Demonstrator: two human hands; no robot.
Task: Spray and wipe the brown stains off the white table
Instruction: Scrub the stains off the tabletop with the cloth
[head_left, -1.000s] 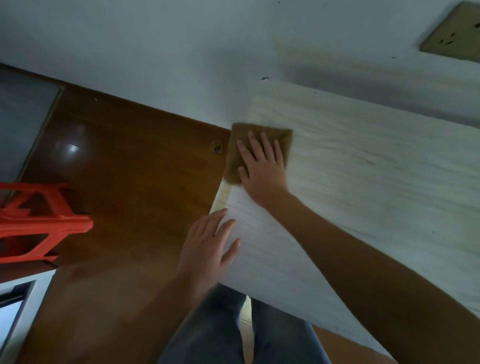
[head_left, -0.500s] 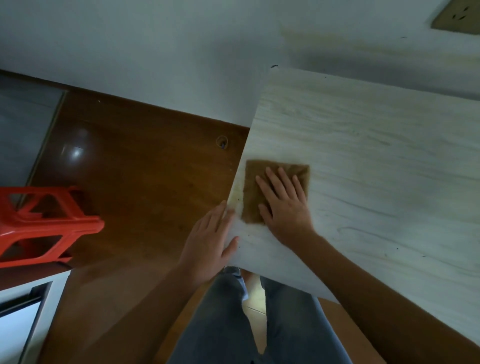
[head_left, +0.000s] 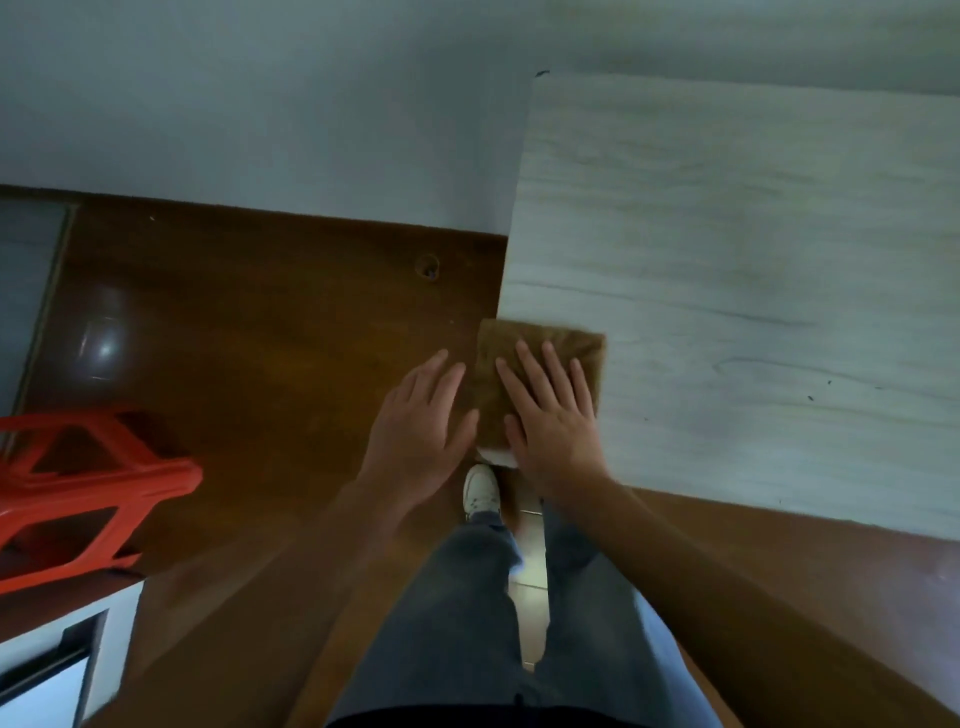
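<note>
- We read the setting as an ordinary indoor room, most likely domestic; no lab or workshop gear shows.
- Plain pale painted wall (head_left: 260, 93) meets a glossy brown floor (head_left: 249, 332) that reflects a light spot.
- White wood-grain table (head_left: 753, 260) stands against that wall.
- Red plastic stool (head_left: 88, 483) sits on the floor at left.
- At lower left, a white-framed piece (head_left: 47, 670); we cannot tell what it is.
</note>
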